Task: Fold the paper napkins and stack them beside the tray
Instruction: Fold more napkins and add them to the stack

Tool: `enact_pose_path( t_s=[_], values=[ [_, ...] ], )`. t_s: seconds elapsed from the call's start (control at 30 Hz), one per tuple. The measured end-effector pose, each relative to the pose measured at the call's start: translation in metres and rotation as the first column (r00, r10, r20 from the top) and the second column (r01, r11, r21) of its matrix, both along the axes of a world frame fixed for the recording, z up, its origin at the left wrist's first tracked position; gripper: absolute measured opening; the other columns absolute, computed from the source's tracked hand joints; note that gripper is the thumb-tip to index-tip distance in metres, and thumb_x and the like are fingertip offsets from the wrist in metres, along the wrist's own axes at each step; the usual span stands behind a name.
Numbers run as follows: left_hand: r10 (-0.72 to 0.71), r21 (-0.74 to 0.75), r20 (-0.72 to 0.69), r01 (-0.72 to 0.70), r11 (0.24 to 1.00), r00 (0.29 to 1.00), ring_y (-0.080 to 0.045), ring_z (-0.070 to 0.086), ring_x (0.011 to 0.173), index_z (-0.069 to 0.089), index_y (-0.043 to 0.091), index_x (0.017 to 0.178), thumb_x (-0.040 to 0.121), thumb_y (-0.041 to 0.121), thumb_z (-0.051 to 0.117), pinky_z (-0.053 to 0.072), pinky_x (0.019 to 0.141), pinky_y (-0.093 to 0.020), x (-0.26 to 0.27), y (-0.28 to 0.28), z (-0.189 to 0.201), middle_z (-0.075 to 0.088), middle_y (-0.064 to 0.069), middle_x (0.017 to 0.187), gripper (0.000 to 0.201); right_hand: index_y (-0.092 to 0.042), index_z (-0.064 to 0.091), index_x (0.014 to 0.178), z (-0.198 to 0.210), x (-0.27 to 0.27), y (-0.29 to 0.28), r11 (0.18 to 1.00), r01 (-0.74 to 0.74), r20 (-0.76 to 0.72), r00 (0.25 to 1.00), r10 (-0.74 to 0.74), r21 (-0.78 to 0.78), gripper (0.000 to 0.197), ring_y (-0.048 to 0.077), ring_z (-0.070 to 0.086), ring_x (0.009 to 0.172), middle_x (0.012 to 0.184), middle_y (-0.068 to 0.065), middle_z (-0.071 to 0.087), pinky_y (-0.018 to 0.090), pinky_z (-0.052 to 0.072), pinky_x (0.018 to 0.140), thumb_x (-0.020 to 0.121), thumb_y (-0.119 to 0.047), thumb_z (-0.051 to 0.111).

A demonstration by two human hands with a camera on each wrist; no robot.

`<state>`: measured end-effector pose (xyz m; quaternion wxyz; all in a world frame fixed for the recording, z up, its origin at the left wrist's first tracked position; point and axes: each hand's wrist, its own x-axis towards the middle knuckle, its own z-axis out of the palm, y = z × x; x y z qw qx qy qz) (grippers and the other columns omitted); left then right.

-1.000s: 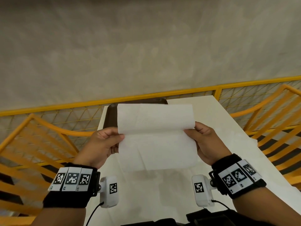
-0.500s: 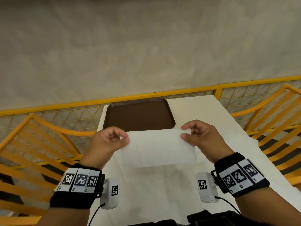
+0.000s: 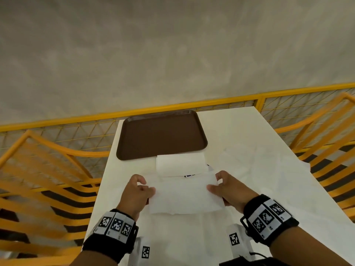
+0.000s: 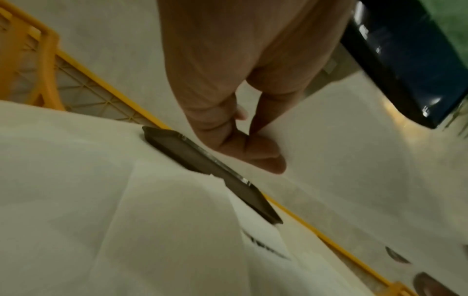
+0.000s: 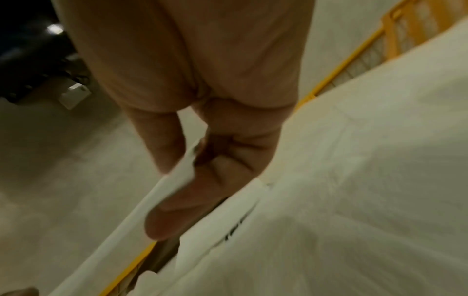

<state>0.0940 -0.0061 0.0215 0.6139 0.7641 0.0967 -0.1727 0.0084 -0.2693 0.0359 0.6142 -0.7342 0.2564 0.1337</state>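
A white paper napkin (image 3: 184, 194), folded in half, hangs low over the white table (image 3: 240, 135) between my hands. My left hand (image 3: 148, 187) holds its left edge, thumb on top. My right hand (image 3: 215, 186) pinches the right edge, and the right wrist view shows the napkin (image 5: 172, 186) between thumb and fingers (image 5: 222, 166). The brown tray (image 3: 161, 137) lies bare at the table's far left. In the left wrist view the napkin (image 4: 164, 220) fills the lower left, and my left hand (image 4: 243, 140) is seen over the tray (image 4: 202, 160).
A small pile of white napkins (image 3: 180, 164) lies just in front of the tray, on a pack with blue print (image 3: 189, 175). Flat white sheets (image 3: 269, 162) cover the table's right side. A yellow railing (image 3: 192, 104) and yellow chairs (image 3: 38, 169) ring the table.
The napkin was held up open, then folded in half. Both hands have brought it down and nearer, which uncovers the tray and the napkin pile.
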Motion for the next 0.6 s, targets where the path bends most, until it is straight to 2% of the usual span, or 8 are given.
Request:
enact_pose_path(
  t_s=[0.1,0.17,0.2,0.3,0.37,0.43,0.5,0.6],
  values=[
    [-0.032,0.11,0.08,0.023,0.994,0.996,-0.024,0.054,0.07,0.061,0.013,0.075,0.083,-0.003,0.065,0.044,0.06,-0.027,0.014,-0.008,-0.015,0.063,-0.008,0.075,0.018,-0.017,0.044,0.107,-0.016,0.013,-0.001,1.0,-0.012,-0.044,0.999,0.012,-0.019,0.042,0.025,0.066,0.083,0.093,0.01,0.067,0.035,0.057,0.065,0.077,-0.01,0.072],
    [-0.048,0.148,0.14,0.027,0.989,0.989,-0.019,0.056,0.071,0.067,0.018,0.075,0.084,-0.002,0.065,0.045,0.062,-0.024,0.027,-0.016,-0.015,0.065,-0.002,0.075,0.022,-0.016,0.041,0.103,-0.022,0.03,-0.001,0.994,0.033,-0.03,0.999,-0.037,-0.103,0.042,0.025,0.066,0.079,0.092,0.012,0.067,0.036,0.059,0.065,0.077,-0.009,0.072],
    [-0.063,0.173,0.169,0.034,0.984,0.984,-0.018,0.057,0.073,0.069,0.021,0.077,0.084,-0.001,0.065,0.048,0.067,-0.025,0.036,-0.02,-0.015,0.066,0.0,0.077,0.024,-0.016,0.039,0.102,-0.024,0.04,-0.002,0.987,0.06,-0.012,0.998,-0.062,-0.147,0.041,0.023,0.065,0.076,0.092,0.012,0.066,0.033,0.059,0.061,0.078,-0.009,0.071],
    [-0.152,0.279,0.195,0.094,0.956,0.969,-0.02,0.063,0.084,0.068,0.029,0.095,0.083,0.005,0.068,0.053,0.086,-0.034,0.065,-0.03,-0.015,0.066,-0.001,0.096,0.026,-0.016,0.037,0.105,-0.029,0.072,-0.006,0.959,0.1,0.025,0.995,-0.097,-0.264,0.04,0.014,0.057,0.07,0.094,0.009,0.061,0.018,0.045,0.047,0.082,-0.01,0.069],
    [-0.233,0.333,0.177,0.164,0.928,0.956,-0.021,0.066,0.091,0.063,0.027,0.115,0.08,0.004,0.069,0.053,0.091,-0.035,0.084,-0.037,-0.018,0.064,-0.001,0.113,0.042,-0.016,0.036,0.106,-0.036,0.093,-0.01,0.942,0.124,0.036,0.992,-0.119,-0.312,0.039,0.013,0.054,0.068,0.088,0.006,0.057,0.02,0.042,0.049,0.084,-0.01,0.067],
    [-0.32,0.408,0.165,0.231,0.883,0.933,-0.018,0.063,0.096,0.055,0.023,0.13,0.079,0.002,0.067,0.05,0.092,-0.029,0.098,-0.043,-0.022,0.055,0.003,0.126,0.057,-0.017,0.035,0.106,-0.043,0.111,-0.012,0.92,0.119,0.029,0.993,-0.117,-0.373,0.037,0.015,0.053,0.07,0.086,0.005,0.056,0.022,0.041,0.051,0.084,-0.01,0.064],
    [-0.4,0.525,0.146,0.272,0.807,0.905,-0.015,0.056,0.098,0.05,0.02,0.136,0.081,0.001,0.065,0.045,0.09,-0.021,0.107,-0.048,-0.029,0.049,0.004,0.13,0.06,-0.017,0.035,0.104,-0.05,0.124,-0.012,0.891,0.08,0.012,0.996,-0.083,-0.446,0.033,0.017,0.052,0.071,0.085,0.006,0.057,0.021,0.038,0.051,0.085,-0.011,0.061],
    [-0.422,0.616,0.118,0.267,0.741,0.899,-0.018,0.056,0.098,0.054,0.018,0.131,0.081,0.003,0.064,0.043,0.091,-0.021,0.116,-0.051,-0.043,0.052,-0.002,0.131,0.053,-0.017,0.036,0.098,-0.058,0.136,-0.012,0.857,0.03,-0.019,0.999,-0.047,-0.515,0.025,0.015,0.049,0.066,0.081,0.004,0.055,0.021,0.035,0.05,0.086,-0.009,0.057]
  ],
)
